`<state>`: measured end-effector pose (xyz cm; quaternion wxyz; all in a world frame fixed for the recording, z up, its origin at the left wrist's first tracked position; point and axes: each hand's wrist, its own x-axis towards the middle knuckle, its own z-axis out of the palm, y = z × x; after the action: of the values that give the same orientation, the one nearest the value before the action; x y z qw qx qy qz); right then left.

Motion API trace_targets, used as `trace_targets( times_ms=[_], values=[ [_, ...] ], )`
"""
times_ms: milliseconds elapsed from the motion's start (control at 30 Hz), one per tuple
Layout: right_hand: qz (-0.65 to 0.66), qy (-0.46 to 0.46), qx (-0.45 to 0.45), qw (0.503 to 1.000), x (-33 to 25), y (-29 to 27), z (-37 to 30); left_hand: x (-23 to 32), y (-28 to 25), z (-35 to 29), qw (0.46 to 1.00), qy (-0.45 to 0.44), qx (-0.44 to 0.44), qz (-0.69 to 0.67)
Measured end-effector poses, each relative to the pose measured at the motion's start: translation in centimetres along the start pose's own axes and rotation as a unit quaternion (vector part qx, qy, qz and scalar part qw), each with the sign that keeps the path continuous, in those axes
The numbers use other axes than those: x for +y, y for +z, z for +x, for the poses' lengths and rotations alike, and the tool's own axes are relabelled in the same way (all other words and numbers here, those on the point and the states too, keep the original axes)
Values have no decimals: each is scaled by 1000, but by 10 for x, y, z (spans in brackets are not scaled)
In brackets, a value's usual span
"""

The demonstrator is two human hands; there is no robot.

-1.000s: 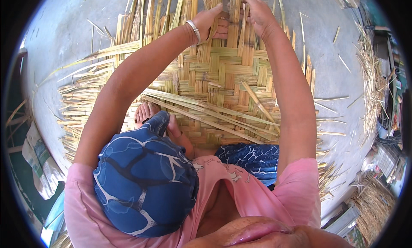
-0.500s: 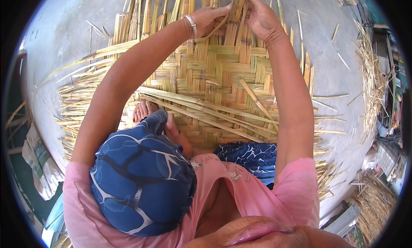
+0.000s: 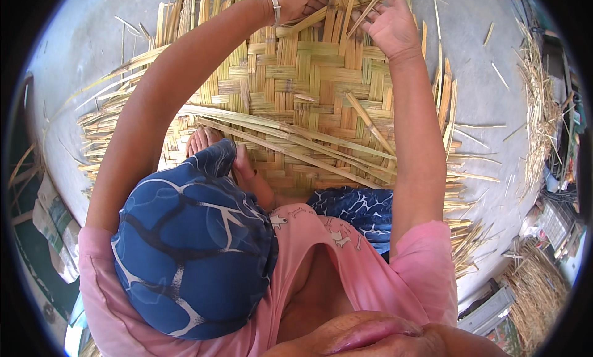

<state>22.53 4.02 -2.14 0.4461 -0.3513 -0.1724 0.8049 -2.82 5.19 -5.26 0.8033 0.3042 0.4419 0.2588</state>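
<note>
A woven bamboo mat lies flat on the grey concrete floor in front of me. My left hand, a metal bangle on its wrist, is closed around upright bamboo strips at the mat's far edge. My right hand is beside it, fingers spread and touching the same loose strips. Several long loose strips lie diagonally across the mat near my bare feet. My blue patterned knee fills the lower left.
Loose strip ends stick out along the mat's left side and right side. Heaps of dry straw lie at the right and lower right. Folded sacks sit at the left.
Both hands have stayed at the mat's far edge. The left hand closed on the strips and the right hand's fingers opened out over them.
</note>
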Motion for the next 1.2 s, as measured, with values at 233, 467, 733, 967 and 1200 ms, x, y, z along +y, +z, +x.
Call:
trace_targets(
  times_ms=[233, 467, 733, 967, 1200],
  values=[
    [-96, -127, 113, 981, 15, -17, -44, -3, -15, 27, 999, -1, 9, 53],
    [-65, -155, 132, 977, 33, -26, -61, -16, -55, 39, 748, 290, -98, 589],
    [-21, -134, 221, 966, 50, -19, -55, -23, -22, 21, 998, 62, 23, 1],
    [-112, -42, 189, 975, 31, -49, -21, -14, -9, 7, 995, 68, 71, 12],
    [12, -24, 183, 983, 28, -60, -13, -13, 0, 0, 993, 66, 83, -58]
  ],
)
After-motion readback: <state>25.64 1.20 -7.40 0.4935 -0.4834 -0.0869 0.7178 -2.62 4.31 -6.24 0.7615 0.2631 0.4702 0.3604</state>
